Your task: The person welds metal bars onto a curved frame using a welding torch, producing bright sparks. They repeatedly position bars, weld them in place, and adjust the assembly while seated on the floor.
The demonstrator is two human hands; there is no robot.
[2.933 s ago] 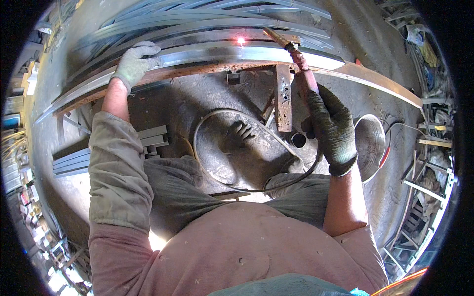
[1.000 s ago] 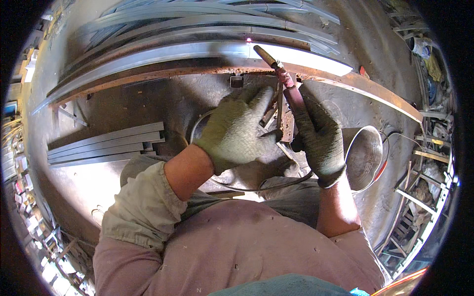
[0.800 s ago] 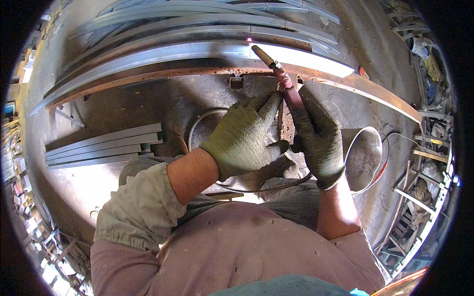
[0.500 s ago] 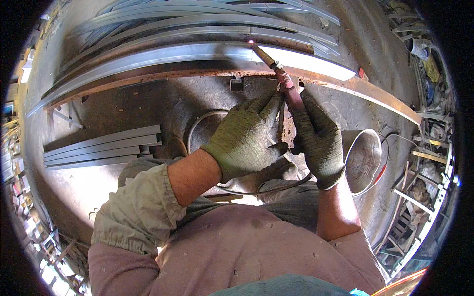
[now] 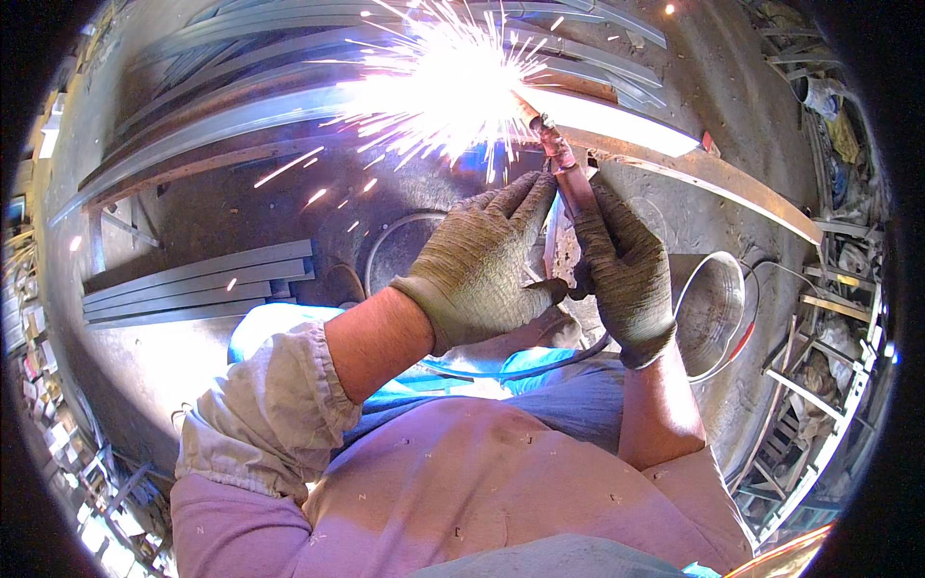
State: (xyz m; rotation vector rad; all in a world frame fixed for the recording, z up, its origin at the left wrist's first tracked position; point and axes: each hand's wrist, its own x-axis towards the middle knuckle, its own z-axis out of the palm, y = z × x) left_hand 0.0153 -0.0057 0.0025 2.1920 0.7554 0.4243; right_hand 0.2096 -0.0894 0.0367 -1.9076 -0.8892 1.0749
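Note:
My right hand [image 5: 626, 265], in a dark green work glove, is closed around the handle of a welding torch [image 5: 577, 193]. Beside it, my gloved left hand [image 5: 482, 270] steadies the same torch, its fingers pointing up along the handle and its thumb curled near the right hand. The torch tip is lost in a bright arc with flying sparks. That glare hides the middle of a long steel profile [image 5: 222, 120], which lies across a rusty beam [image 5: 713, 185].
Several grey steel tubes [image 5: 198, 279] lie stacked at the left. More long profiles [image 5: 617, 67] cover the floor at the back. A metal bucket [image 5: 713, 313] is right of my right hand, and a dark cable [image 5: 540, 368] loops below my hands. Metal racks [image 5: 819, 385] line the far right.
The small glow at the torch tip has become a blinding arc with sparks spraying outward. The torch and both hands have stayed almost in place.

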